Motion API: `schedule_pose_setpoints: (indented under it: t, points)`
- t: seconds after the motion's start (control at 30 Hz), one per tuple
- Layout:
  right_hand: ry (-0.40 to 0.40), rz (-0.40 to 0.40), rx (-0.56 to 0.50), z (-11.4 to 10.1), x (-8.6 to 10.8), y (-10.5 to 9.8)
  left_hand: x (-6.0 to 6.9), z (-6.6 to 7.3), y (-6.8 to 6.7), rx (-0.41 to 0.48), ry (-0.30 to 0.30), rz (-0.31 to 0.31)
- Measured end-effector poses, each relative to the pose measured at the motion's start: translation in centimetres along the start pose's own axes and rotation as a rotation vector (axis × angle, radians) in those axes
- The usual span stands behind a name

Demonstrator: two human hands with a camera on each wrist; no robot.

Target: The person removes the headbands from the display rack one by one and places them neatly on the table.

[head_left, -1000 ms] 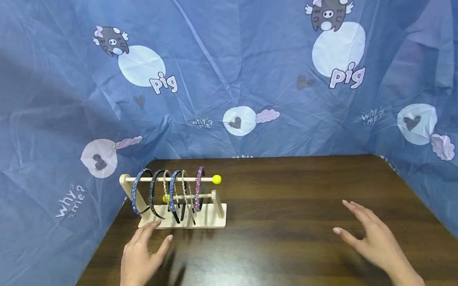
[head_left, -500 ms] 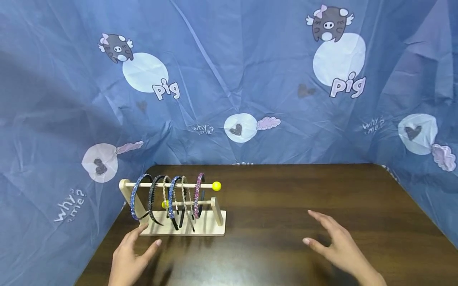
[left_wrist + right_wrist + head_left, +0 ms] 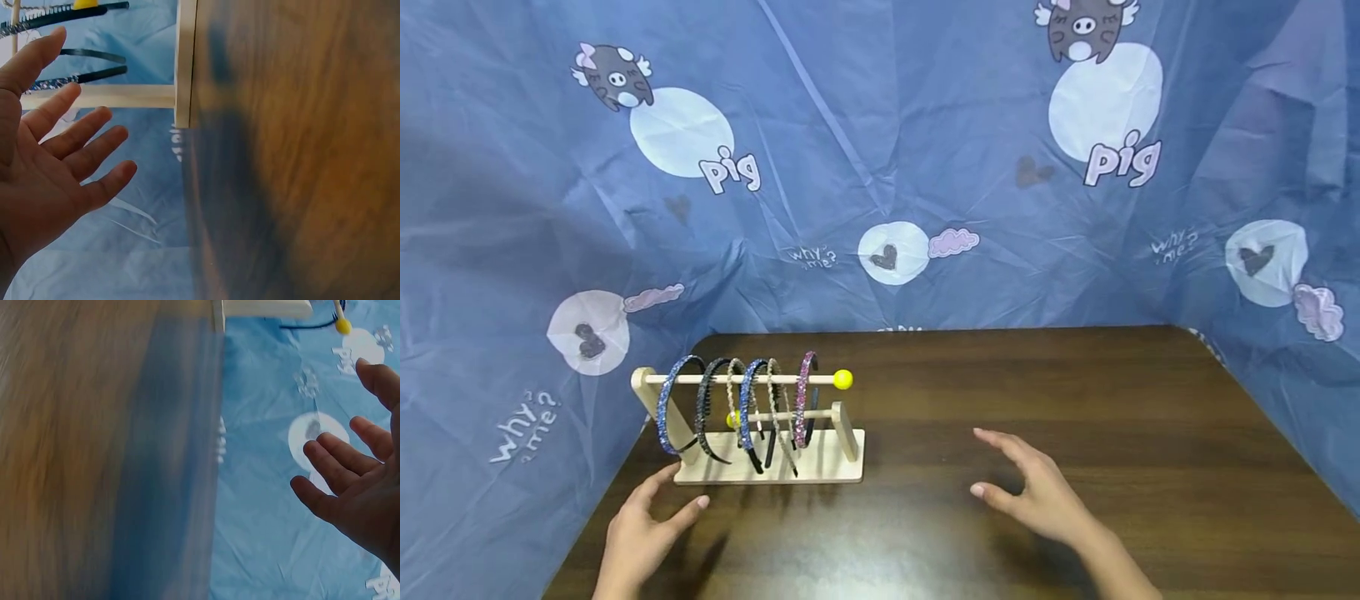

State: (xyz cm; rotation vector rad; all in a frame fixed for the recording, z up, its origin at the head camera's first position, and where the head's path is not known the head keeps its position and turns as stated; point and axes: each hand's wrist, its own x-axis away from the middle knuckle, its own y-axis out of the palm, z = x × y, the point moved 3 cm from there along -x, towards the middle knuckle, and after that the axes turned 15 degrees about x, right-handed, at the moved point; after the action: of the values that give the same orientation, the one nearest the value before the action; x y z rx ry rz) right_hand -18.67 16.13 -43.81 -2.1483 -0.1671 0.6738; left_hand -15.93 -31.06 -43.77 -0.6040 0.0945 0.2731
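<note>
The left hand (image 3: 638, 530) just beside the wooden rack (image 3: 829, 468) and the right hand (image 3: 1039, 496) right of it spread wide, empty; a clumsy bump might dislodge 6 headbands (image 3: 745, 408).

The rack (image 3: 829, 468) is pale wood with yellow knobs (image 3: 843, 380), headbands (image 3: 746, 410) on it come in glittery blue and pink plus black and gold, brown woodgrain table (image 3: 1000, 387) underneath it, blue pig-print cloth (image 3: 970, 142) behind.

Creased blue cloth (image 3: 962, 133) with pig prints (image 3: 1081, 32), behind and beside brown table (image 3: 1000, 383).
</note>
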Motion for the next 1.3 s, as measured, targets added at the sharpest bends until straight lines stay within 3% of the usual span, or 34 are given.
schedule_pose_setpoints:
  t: [0.23,0.5,0.83,1.1,1.3]
  points:
    - [-0.034,-0.044,-0.104,-1.6,-1.4,2.3,-0.8,-1.2,0.1,0.078,-0.073,-0.066]
    - [-0.079,0.032,-0.212,-3.8,-3.2,3.4,-1.8,-2.0,0.5,0.229,-0.126,-0.116]
    - [-0.113,-0.002,-0.308,-5.2,-4.8,6.0,-3.0,-3.5,0.4,0.421,-0.229,-0.047]
    - [-0.062,-0.065,-0.411,-6.7,-6.2,7.5,-4.1,-4.9,1.2,0.529,-0.262,-0.070]
    - [-0.061,-0.054,-0.521,-8.8,-7.0,7.3,-4.9,-5.4,1.0,0.517,-0.304,-0.114]
